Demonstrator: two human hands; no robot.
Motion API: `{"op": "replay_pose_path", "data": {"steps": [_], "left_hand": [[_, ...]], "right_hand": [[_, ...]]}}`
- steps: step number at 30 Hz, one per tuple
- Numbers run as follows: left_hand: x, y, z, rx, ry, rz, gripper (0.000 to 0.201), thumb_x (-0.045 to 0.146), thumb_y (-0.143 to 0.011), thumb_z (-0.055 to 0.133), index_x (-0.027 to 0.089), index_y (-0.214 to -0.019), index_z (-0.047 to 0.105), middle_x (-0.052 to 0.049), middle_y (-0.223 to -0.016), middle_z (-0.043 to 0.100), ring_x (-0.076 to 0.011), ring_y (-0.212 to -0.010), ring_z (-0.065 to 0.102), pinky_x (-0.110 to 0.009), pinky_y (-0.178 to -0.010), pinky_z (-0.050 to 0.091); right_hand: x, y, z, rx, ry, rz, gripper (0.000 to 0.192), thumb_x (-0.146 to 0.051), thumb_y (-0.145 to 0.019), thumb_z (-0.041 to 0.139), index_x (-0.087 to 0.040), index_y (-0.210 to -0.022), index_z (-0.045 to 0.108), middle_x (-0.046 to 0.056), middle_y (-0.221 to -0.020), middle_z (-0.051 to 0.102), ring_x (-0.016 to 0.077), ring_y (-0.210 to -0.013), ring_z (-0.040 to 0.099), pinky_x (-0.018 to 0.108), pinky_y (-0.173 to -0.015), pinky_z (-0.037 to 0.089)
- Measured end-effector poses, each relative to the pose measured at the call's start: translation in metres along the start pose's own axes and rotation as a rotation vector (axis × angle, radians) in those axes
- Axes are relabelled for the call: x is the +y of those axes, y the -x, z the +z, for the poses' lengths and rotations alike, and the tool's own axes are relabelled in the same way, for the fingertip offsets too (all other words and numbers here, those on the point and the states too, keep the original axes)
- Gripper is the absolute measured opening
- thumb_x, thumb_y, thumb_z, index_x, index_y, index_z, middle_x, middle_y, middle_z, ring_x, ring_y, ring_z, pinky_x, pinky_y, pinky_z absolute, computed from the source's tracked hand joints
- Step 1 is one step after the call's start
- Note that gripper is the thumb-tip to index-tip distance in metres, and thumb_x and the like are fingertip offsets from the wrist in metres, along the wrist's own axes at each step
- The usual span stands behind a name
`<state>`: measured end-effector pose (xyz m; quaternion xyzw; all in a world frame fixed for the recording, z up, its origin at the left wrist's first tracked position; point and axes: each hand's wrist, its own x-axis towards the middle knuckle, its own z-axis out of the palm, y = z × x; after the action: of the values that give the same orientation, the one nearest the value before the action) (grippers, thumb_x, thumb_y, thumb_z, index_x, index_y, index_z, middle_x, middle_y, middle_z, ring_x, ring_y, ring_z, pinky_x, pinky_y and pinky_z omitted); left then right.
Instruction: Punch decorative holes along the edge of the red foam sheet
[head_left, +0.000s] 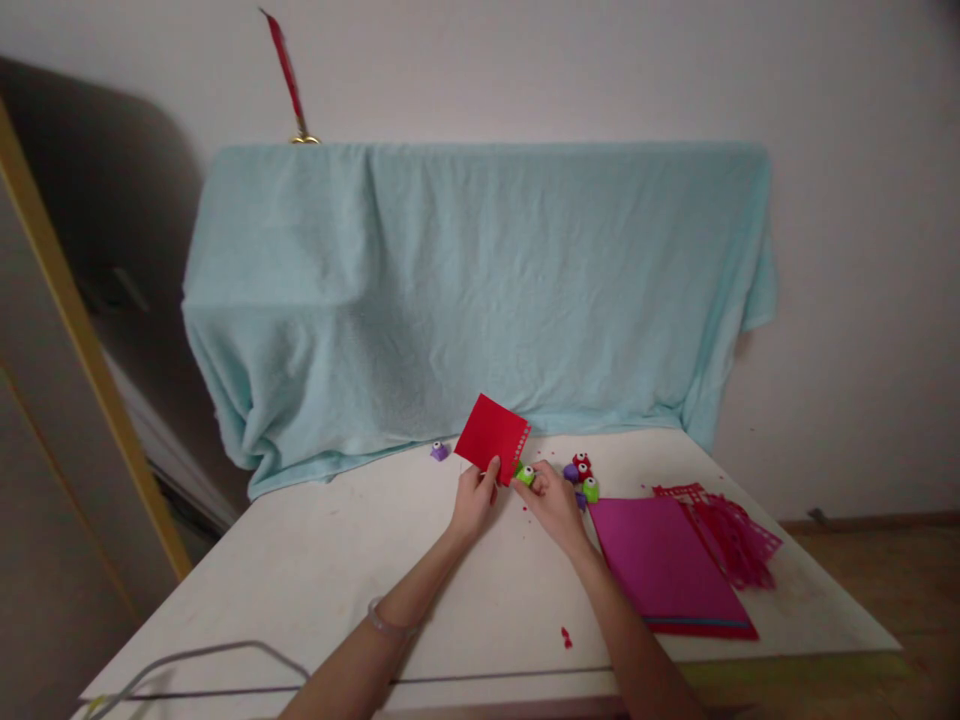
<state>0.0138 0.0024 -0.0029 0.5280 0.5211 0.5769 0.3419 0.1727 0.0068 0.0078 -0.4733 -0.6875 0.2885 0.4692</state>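
With the left hand point(474, 497) pinching the red card point(493, 437) upright above the tabletop point(315, 560) at twelve o'clock and the right hand point(553, 503) closed on the green punch point(526, 475) at its three o'clock edge, squeeze squarely, probably.

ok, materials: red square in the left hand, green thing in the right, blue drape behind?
Red square: thin matte paper or card, likely; flat, with a punched edge. Green punch: looks like glossy moulded plastic, too small to confirm. Blue drape: soft terry-like cloth, with fuzzy nap and folds.
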Motion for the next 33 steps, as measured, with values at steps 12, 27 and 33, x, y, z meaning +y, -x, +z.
{"op": "replay_pose_path", "data": {"steps": [12, 27, 33], "left_hand": [[-0.0027, -0.0016, -0.0017, 0.050, -0.044, 0.020, 0.052, 0.058, -0.087, 0.047, 0.015, -0.059, 0.053, 0.001, -0.046, 0.049, -0.0115, -0.045, 0.045, -0.023, -0.049, 0.032], [0.0006, -0.0005, -0.0023, 0.037, -0.027, -0.006, 0.053, 0.061, -0.085, 0.048, 0.016, -0.057, 0.053, 0.001, -0.045, 0.049, -0.0119, -0.045, 0.045, -0.024, -0.048, 0.032], [-0.0065, -0.0024, -0.0012, 0.045, -0.042, -0.001, 0.052, 0.059, -0.086, 0.047, 0.016, -0.057, 0.053, 0.001, -0.045, 0.049, -0.0114, -0.045, 0.044, -0.023, -0.048, 0.031]], "right_hand": [[-0.0009, 0.0044, -0.0017, -0.094, 0.335, -0.073, 0.018, -0.034, -0.079, 0.066, -0.023, -0.091, 0.058, -0.002, -0.062, 0.061, 0.0164, -0.058, 0.058, 0.026, -0.055, 0.028], [0.0020, 0.0048, -0.0006, -0.154, 0.322, -0.093, 0.017, -0.035, -0.078, 0.067, -0.023, -0.090, 0.064, -0.002, -0.060, 0.059, 0.0158, -0.056, 0.055, 0.026, -0.055, 0.030], [0.0048, 0.0043, 0.0010, -0.152, 0.329, -0.094, 0.017, -0.034, -0.080, 0.066, -0.023, -0.092, 0.065, -0.001, -0.061, 0.062, 0.0173, -0.058, 0.058, 0.026, -0.056, 0.031]]}}
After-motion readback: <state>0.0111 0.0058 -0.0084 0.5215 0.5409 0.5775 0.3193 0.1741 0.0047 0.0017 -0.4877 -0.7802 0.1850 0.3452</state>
